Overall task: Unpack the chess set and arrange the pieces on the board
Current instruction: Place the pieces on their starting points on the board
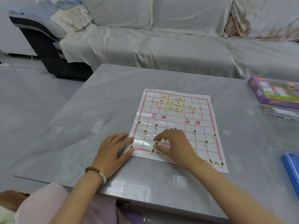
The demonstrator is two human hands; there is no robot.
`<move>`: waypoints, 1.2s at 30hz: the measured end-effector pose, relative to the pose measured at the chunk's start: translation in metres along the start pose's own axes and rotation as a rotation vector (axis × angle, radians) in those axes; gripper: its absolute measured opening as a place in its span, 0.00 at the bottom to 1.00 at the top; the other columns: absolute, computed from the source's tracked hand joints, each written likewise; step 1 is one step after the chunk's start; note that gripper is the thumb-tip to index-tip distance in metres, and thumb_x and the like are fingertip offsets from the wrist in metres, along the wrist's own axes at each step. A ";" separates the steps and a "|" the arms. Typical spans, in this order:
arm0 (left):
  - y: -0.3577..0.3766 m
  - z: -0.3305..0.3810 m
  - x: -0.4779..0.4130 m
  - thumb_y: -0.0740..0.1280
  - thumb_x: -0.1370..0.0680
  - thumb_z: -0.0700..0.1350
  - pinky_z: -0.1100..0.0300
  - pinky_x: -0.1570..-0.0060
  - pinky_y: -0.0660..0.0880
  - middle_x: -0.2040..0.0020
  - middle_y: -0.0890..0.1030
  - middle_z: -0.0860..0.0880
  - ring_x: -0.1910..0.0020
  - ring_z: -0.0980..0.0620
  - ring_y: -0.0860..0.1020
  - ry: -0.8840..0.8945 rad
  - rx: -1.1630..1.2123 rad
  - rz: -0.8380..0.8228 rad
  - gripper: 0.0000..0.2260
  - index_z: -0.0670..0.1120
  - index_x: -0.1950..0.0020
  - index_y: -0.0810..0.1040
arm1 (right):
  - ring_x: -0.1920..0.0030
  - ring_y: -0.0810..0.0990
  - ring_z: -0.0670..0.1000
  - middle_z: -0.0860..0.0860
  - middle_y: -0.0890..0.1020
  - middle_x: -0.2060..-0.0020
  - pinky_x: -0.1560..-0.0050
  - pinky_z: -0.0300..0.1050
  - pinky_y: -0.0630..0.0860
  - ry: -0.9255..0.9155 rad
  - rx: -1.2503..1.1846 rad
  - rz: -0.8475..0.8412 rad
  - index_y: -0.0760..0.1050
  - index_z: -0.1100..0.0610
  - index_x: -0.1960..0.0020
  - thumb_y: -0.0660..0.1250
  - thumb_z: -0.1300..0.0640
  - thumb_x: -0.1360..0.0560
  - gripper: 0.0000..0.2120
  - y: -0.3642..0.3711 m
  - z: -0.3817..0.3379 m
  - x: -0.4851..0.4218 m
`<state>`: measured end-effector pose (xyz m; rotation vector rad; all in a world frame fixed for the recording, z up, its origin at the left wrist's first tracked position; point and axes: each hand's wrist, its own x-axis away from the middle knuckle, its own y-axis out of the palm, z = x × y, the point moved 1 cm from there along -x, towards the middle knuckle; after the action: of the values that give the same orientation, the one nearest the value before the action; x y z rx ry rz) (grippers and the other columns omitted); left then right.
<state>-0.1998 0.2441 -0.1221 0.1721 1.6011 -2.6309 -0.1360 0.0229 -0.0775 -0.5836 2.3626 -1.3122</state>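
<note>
Your left hand (113, 151), fingers spread, presses the lower left corner of the board (171, 120), likely to stop the thin sheet sliding, while your right hand (174, 143) pinches a black-lettered piece (156, 143) at lower centre, seemingly seating it on its point. Red pieces (171, 103) sit clustered at the board's top; the purple box (271, 92) at the right edge hides its contents.
</note>
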 end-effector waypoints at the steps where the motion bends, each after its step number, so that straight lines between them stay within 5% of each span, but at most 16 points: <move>1: 0.001 0.000 0.000 0.43 0.29 0.73 0.60 0.32 0.54 0.31 0.66 0.58 0.31 0.55 0.61 0.000 -0.006 -0.003 0.33 0.60 0.32 0.68 | 0.48 0.74 0.43 0.42 0.81 0.50 0.41 0.41 0.63 -0.019 -0.002 0.002 0.79 0.47 0.46 0.68 0.46 0.27 0.12 0.005 -0.006 -0.003; 12: 0.006 -0.009 0.001 0.39 0.27 0.70 0.60 0.31 0.53 0.29 0.66 0.57 0.31 0.57 0.60 -0.026 0.047 0.039 0.33 0.59 0.32 0.69 | 0.47 0.72 0.45 0.44 0.78 0.51 0.35 0.43 0.55 -0.109 0.172 -0.087 0.77 0.47 0.46 0.66 0.39 0.29 0.17 0.031 -0.025 -0.019; 16: 0.007 -0.009 0.002 0.38 0.28 0.70 0.57 0.30 0.54 0.29 0.65 0.58 0.30 0.56 0.59 -0.035 0.061 0.035 0.34 0.60 0.32 0.69 | 0.48 0.73 0.45 0.43 0.78 0.51 0.35 0.44 0.59 -0.104 0.120 -0.120 0.78 0.46 0.45 0.67 0.44 0.27 0.13 0.028 -0.021 -0.019; 36: 0.007 -0.008 0.001 0.38 0.28 0.70 0.55 0.30 0.57 0.30 0.66 0.57 0.30 0.55 0.60 -0.046 0.045 0.024 0.34 0.60 0.32 0.68 | 0.46 0.73 0.47 0.44 0.79 0.50 0.35 0.44 0.56 -0.057 0.150 -0.006 0.78 0.49 0.48 0.67 0.42 0.28 0.14 0.034 -0.026 -0.012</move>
<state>-0.1992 0.2478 -0.1318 0.1305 1.5170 -2.6342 -0.1446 0.0637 -0.0927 -0.5753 2.1960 -1.4406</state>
